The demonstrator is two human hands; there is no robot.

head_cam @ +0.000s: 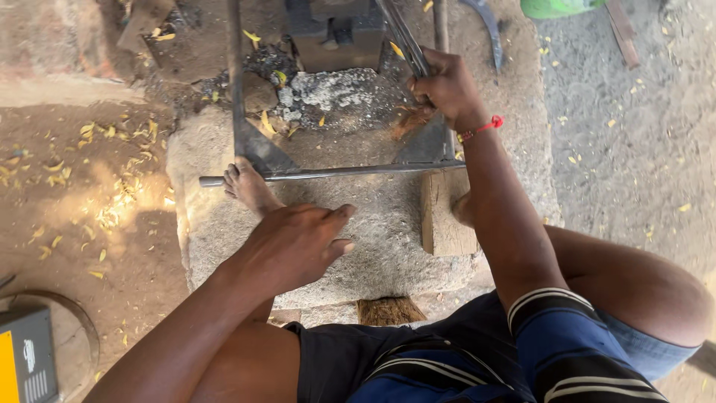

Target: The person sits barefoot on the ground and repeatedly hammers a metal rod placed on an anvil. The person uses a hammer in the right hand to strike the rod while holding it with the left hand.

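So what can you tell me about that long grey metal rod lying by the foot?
The long thin grey metal rod looks like plain dull steel, round and straight. It lies almost level across the rough grey stone slab, its left end poking out past the slab's edge. A bare foot rests against it near that end. Its right end meets the dark flat metal frame by a pale wooden block. Neither hand touches it.

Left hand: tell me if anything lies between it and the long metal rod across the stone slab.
Nothing visible blocks it. The left hand hovers open above the stone slab; only bare stone separates it from the metal rod, where a bare foot rests.
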